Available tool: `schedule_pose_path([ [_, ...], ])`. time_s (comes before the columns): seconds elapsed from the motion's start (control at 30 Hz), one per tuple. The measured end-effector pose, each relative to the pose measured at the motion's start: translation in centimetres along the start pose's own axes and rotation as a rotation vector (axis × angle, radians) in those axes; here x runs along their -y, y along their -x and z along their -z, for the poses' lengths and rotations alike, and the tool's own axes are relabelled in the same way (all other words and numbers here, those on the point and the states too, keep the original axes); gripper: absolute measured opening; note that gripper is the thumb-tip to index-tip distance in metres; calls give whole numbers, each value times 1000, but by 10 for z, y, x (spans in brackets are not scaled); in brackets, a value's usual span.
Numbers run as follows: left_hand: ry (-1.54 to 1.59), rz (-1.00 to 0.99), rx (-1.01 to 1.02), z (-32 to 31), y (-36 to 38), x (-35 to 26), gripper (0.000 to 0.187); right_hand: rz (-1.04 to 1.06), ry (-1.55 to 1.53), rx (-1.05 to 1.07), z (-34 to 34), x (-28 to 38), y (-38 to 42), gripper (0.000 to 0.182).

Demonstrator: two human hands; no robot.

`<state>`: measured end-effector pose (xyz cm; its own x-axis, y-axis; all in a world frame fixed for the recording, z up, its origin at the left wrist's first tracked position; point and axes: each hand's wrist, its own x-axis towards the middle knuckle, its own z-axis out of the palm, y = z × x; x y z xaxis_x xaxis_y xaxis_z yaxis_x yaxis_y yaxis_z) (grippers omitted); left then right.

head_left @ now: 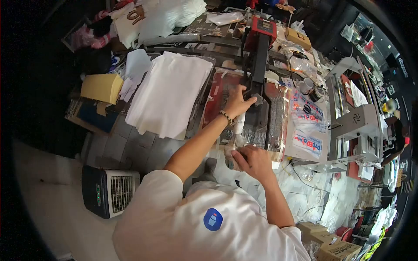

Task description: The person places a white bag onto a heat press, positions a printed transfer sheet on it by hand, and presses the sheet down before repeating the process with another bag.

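A heat press point(260, 61) with a red control box and black arm stands before me, its flat plate covered in worn, taped sheeting. Its handle point(239, 126), wrapped in whitish material, points toward my body. My right hand point(256, 161) is closed at the near end of this handle, thumb against the wrapped knob. Farther forward, my left hand point(238, 104), with a beaded bracelet on the wrist, lies over the press's black linkage near the handle's far end. Its thumb and fingers are spread apart. What its palm touches is hidden.
Left of the press lies a stack of white sheets point(170, 93). Printed transfer sheets point(308, 115) and black scissors point(307, 108) are at its right, before a grey framed machine point(355, 122). An air cooler point(111, 191) and cardboard boxes point(335, 248) stand on the floor.
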<state>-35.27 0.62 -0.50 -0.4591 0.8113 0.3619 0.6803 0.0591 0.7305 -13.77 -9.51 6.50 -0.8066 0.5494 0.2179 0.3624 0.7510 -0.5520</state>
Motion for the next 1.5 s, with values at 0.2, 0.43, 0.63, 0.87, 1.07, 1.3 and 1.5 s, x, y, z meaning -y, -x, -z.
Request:
schedule_pose_path([
  [0.2, 451, 210, 186, -11, 2, 8, 62, -74, 25, 23, 2, 3, 0, 47],
  [0.43, 400, 187, 176, -8, 2, 6, 61, -52, 25, -17, -1, 3, 2, 54],
  [0.63, 346, 199, 182, -10, -1, 9, 66, -54, 120, 7, -6, 7, 10, 54],
  [0.87, 445, 212, 187, 1, 0, -7, 59, -62, 150, 47, -5, 13, 17, 56],
  [1.07, 414, 242, 237, 8, -1, -12, 58, -82, 160, 59, -8, 12, 18, 58],
  [1.3, 414, 289, 269, 10, -1, -10, 63, -51, 183, 116, 2, 14, 18, 62],
  [1.5, 412, 239, 236, 1, -3, 2, 62, -31, 195, 120, 2, 13, 19, 67],
])
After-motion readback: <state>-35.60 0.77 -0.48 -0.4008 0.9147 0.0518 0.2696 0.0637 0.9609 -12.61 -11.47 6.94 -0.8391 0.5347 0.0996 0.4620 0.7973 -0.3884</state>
